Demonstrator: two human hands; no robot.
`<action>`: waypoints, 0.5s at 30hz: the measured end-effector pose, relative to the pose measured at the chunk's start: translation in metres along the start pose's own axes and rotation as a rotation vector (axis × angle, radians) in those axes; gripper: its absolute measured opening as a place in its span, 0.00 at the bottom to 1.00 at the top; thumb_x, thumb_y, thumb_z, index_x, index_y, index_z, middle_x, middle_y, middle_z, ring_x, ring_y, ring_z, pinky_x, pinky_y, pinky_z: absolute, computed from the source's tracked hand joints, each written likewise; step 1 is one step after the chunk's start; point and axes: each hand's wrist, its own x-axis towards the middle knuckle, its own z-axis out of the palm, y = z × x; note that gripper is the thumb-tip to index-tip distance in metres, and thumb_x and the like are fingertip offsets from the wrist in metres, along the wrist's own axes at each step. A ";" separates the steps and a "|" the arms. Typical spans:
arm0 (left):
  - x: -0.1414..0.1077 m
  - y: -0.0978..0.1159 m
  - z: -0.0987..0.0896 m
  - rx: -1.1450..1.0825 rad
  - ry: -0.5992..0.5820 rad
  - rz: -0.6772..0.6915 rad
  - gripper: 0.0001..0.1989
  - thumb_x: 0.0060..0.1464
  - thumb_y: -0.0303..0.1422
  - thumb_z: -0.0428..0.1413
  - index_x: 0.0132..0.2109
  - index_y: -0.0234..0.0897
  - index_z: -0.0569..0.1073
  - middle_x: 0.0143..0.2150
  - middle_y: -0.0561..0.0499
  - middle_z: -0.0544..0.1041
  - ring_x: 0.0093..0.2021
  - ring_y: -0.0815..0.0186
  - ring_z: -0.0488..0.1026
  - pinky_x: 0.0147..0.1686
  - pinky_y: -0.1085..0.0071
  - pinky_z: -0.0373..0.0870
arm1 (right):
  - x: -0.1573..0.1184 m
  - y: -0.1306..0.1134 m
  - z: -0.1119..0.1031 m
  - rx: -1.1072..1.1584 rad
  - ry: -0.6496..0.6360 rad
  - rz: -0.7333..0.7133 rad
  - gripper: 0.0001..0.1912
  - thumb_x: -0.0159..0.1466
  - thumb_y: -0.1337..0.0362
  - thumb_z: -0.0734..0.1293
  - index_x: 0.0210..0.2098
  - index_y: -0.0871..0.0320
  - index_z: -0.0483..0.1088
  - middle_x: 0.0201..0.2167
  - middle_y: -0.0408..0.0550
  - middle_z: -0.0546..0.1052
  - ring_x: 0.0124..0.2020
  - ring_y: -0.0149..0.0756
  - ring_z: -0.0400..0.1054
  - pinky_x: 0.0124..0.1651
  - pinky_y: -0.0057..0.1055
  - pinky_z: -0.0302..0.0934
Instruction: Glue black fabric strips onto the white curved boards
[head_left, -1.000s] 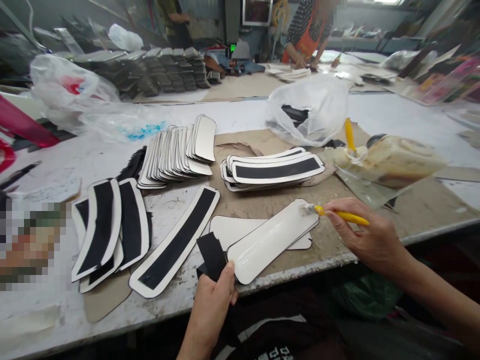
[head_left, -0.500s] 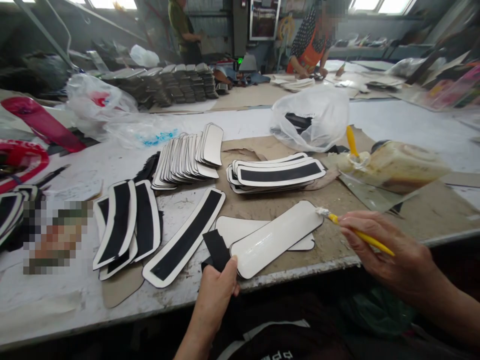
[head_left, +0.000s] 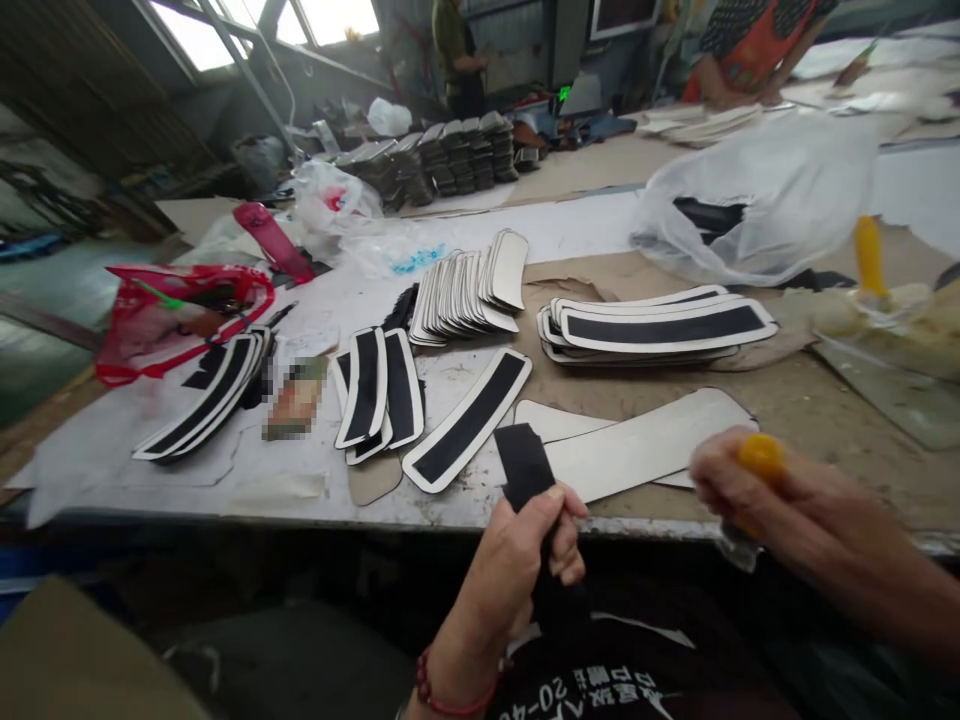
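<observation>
My left hand (head_left: 517, 550) is closed around black strips (head_left: 527, 462) at the front edge of the table. Just beyond it lies a pale, curved, blank panel (head_left: 637, 440), partly over a second pale panel (head_left: 551, 420). A yellow-handled brush (head_left: 761, 458) is gripped in my right hand (head_left: 802, 510), near the blank panel's right end. Its bristle end points down below the hand and is blurred. To the left rests a pale panel with a black strip (head_left: 472, 420) along its middle.
Strip-bearing panels stand in a pile (head_left: 660, 325) and lie in groups at left (head_left: 367, 390). Behind them are fanned pale panels (head_left: 465, 295) and a plastic bag (head_left: 757, 200). A second yellow handle (head_left: 870, 255) rises from a glue-smeared container at right. Two people work farther back.
The view has swung left. My left hand has come off the blank panel and now holds the black strips up. The brush has left the panel's end and turned bristles down in my right hand.
</observation>
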 end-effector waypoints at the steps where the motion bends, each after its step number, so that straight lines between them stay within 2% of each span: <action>1: -0.003 -0.003 0.004 -0.002 -0.052 -0.015 0.12 0.56 0.37 0.53 0.31 0.33 0.71 0.17 0.59 0.59 0.17 0.76 0.53 0.19 0.77 0.56 | 0.003 -0.007 0.012 0.081 -0.105 0.005 0.20 0.62 0.46 0.61 0.25 0.53 0.68 0.17 0.42 0.68 0.17 0.31 0.62 0.20 0.28 0.58; 3: -0.006 -0.011 0.011 0.021 -0.117 -0.037 0.13 0.57 0.39 0.54 0.31 0.32 0.71 0.16 0.58 0.61 0.16 0.75 0.57 0.20 0.76 0.59 | 0.007 -0.017 0.033 0.257 -0.268 0.066 0.18 0.60 0.47 0.65 0.25 0.55 0.68 0.18 0.40 0.69 0.19 0.30 0.63 0.23 0.27 0.60; 6: -0.006 -0.024 0.017 0.077 -0.098 -0.042 0.15 0.56 0.41 0.55 0.29 0.33 0.70 0.15 0.55 0.65 0.15 0.72 0.62 0.19 0.75 0.61 | 0.006 -0.022 0.054 0.506 -0.389 0.254 0.19 0.57 0.47 0.67 0.24 0.55 0.63 0.14 0.37 0.68 0.15 0.29 0.63 0.19 0.25 0.58; 9: -0.004 -0.033 0.017 0.143 -0.041 -0.025 0.16 0.54 0.42 0.56 0.29 0.31 0.72 0.18 0.51 0.70 0.19 0.70 0.67 0.23 0.74 0.65 | 0.002 -0.018 0.057 0.565 -0.326 0.347 0.20 0.57 0.47 0.67 0.24 0.55 0.60 0.12 0.35 0.66 0.12 0.27 0.60 0.16 0.23 0.54; 12: -0.002 -0.039 0.018 0.223 -0.021 0.014 0.15 0.54 0.41 0.57 0.36 0.30 0.75 0.24 0.50 0.75 0.23 0.68 0.72 0.28 0.73 0.68 | -0.003 -0.012 0.053 0.537 -0.188 0.369 0.20 0.56 0.46 0.69 0.25 0.55 0.61 0.13 0.35 0.66 0.12 0.26 0.60 0.15 0.23 0.55; 15: 0.001 -0.045 0.024 0.234 -0.021 0.053 0.15 0.56 0.41 0.55 0.38 0.31 0.75 0.26 0.49 0.75 0.25 0.67 0.72 0.29 0.71 0.69 | -0.012 -0.006 0.051 0.608 -0.172 0.400 0.22 0.55 0.45 0.69 0.25 0.55 0.60 0.12 0.35 0.64 0.10 0.27 0.59 0.13 0.24 0.54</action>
